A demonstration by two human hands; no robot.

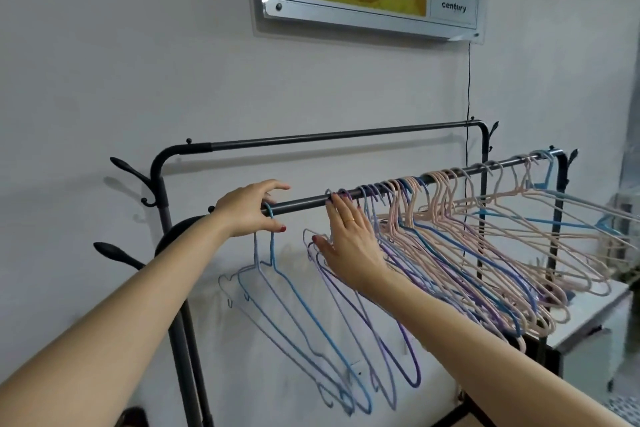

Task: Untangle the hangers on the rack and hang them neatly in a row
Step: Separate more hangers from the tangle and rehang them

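Hangers in two groups on the front rail (301,202) of the rack: two blue hangers (273,274) set apart at the left end, probably already sorted, and the crowded purple, blue and pink bunch (450,236) stretching to the right. Left hand (251,208) at the rail, fingers loosely bent around the blue hooks, seemingly to steady them. Right hand (348,236) with straight fingers against the first purple hangers (349,305), gripping nothing, likely to separate the next one.
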